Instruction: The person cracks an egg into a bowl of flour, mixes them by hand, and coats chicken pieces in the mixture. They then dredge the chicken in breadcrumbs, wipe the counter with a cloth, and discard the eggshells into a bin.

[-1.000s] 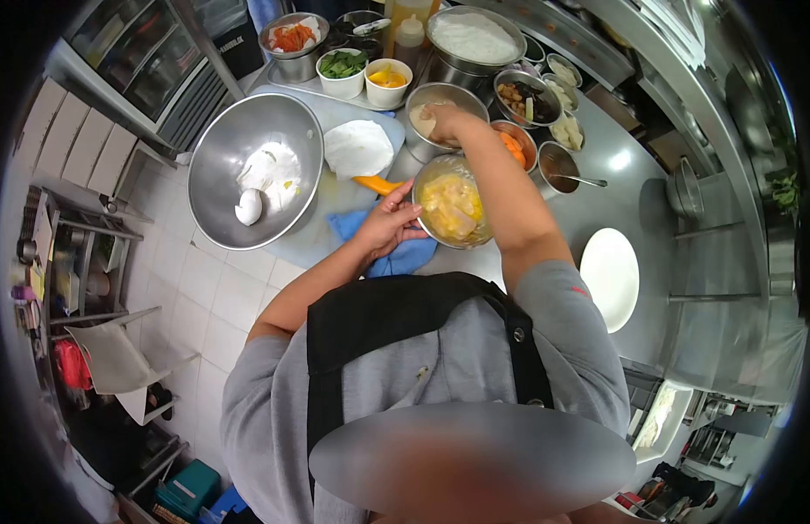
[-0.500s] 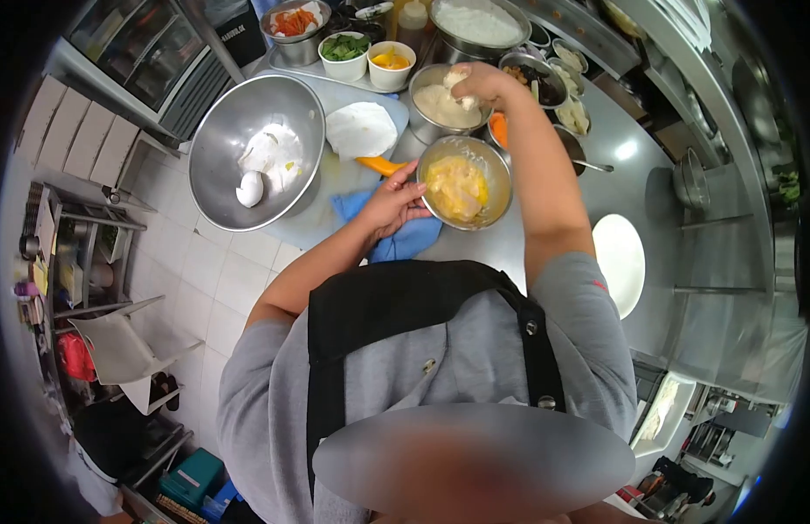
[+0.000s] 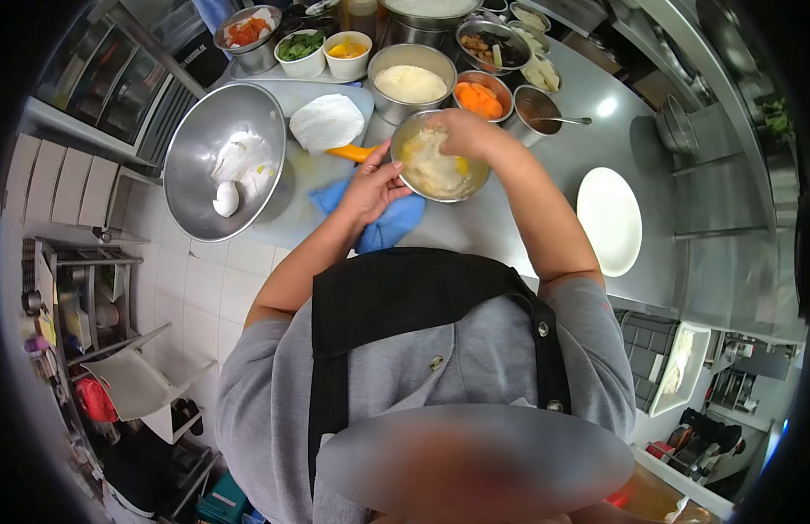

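My left hand [image 3: 375, 187] grips the left side of a small metal bowl [image 3: 482, 179], thumb at its rim. Inside, a wet yellow mixture [image 3: 464, 166], like egg with pale pieces, is partly covered by pale powder or crumbs [image 3: 435, 166]. Over the right part of that bowl is my right hand [image 3: 464, 134], its fingertips pointing down inside, smeared and partly hidden. Just behind stands a metal container of pale crumbs [image 3: 411, 84]. An orange handle [image 3: 351, 153] lies by my left fingers, and a blue cloth [image 3: 389, 225] lies below my left hand.
A large steel bowl [image 3: 182, 113] with white powder and eggshell stands left. Behind are sliced carrots [image 3: 479, 100], a tub of greens [image 3: 300, 46] and a tub of yellow pieces [image 3: 347, 46]. Right are a metal cup with a spoon [image 3: 562, 120] and a white oval plate [image 3: 609, 221].
My right hand has moved from the crumb container down to the small bowl, and pale crumbs now cover part of the yellow mixture. My left hand still holds the bowl. The view has shifted.
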Motion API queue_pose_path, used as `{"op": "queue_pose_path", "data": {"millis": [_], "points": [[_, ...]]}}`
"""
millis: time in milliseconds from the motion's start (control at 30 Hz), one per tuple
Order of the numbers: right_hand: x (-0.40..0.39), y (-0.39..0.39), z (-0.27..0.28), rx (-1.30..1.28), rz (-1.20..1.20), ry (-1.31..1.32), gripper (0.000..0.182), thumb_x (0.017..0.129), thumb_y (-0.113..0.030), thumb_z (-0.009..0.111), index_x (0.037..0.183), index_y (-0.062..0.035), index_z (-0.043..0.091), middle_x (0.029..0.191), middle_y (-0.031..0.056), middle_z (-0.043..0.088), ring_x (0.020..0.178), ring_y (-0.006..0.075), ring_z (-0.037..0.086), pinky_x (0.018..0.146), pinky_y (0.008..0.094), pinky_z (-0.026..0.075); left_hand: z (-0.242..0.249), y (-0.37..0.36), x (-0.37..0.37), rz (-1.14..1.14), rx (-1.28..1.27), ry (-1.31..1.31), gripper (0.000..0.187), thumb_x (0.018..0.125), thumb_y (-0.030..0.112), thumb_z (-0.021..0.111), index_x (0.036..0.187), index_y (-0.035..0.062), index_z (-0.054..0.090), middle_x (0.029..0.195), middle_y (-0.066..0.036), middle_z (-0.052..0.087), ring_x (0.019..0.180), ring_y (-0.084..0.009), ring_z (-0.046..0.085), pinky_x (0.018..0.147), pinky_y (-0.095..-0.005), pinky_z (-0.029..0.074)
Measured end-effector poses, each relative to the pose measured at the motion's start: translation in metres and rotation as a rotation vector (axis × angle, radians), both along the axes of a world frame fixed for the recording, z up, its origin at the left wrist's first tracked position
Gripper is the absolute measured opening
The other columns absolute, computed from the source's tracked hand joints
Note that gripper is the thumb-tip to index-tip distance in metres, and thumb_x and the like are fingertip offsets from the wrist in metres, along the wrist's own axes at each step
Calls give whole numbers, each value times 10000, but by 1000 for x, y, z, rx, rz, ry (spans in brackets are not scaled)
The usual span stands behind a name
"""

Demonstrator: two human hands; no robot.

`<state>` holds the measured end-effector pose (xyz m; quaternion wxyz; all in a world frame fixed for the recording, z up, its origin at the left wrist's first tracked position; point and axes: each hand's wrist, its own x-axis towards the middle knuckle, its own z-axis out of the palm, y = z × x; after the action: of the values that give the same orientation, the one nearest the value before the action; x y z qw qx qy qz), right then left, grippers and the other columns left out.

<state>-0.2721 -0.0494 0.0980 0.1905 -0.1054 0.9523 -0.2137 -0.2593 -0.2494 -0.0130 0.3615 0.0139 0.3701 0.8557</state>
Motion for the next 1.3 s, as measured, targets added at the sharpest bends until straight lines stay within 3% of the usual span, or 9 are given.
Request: {"op": "queue_pose_path", "data": {"millis": [167,200,533,700,800,900,1000,1100,1300], "points": [[27,-12,-63,252,-27,62,788,575,-142,731,1287,-151,395,1298,219,331,1098,369,471,921,398,395,-7,1,-3,-37,36,15,569,857,53,526,1359,158,280,902,-38,590,720,-113,599,665,-293,553],[29,-16,-56,191,-104,62,748,554,-123,747,1243,-147,458,1190,184,463,1118,316,472,903,366,417,-6,2,-2,-35,30,21,568,857,53,525,1359,158,280,885,-35,588,712,-108,596,663,-292,553],[20,-9,4,82,-64,69,587,555,-99,742,1109,-58,552,1117,188,539,1046,324,520,869,364,432,4,4,3,-34,1,14,594,856,57,520,1374,166,251,910,-52,590,726,-121,598,642,-306,556],[3,15,-36,-49,-13,58,675,566,-170,748,1174,-24,496,1121,204,547,1038,313,532,877,358,430,-5,1,2,-71,42,25,576,867,82,528,1368,178,262,980,-48,589,777,-145,606,720,-335,545],[14,1,-79,18,-263,14,798,545,-154,746,1254,-2,412,1128,205,547,1086,283,513,913,318,405,-6,4,1,-67,54,7,588,861,72,530,1371,178,257,974,-53,584,773,-142,602,696,-341,552],[15,2,-83,-277,-296,-141,827,521,-147,751,1264,-20,411,1192,186,511,1097,276,507,912,309,406,2,7,4,-52,21,11,619,847,52,534,1379,175,245,941,-51,579,746,-126,589,664,-350,558],[15,11,-71,-243,-236,-44,730,570,-117,727,1239,-44,445,1169,187,519,1079,299,515,902,327,416,4,3,3,-49,-14,22,622,841,46,533,1379,159,242,918,-48,579,738,-123,584,652,-350,561],[23,-3,-36,68,-228,158,630,605,-62,671,1205,-72,479,1121,208,531,1029,316,535,868,356,435,8,3,5,-51,-4,52,615,837,40,531,1374,145,250,906,-45,582,733,-122,585,639,-340,563],[21,-5,-21,-46,-103,105,607,604,-69,671,1182,-57,488,1074,174,573,1007,316,546,845,357,440,2,3,4,-43,-35,28,632,840,40,525,1385,155,227,865,-39,571,718,-115,575,642,-336,563]]}}
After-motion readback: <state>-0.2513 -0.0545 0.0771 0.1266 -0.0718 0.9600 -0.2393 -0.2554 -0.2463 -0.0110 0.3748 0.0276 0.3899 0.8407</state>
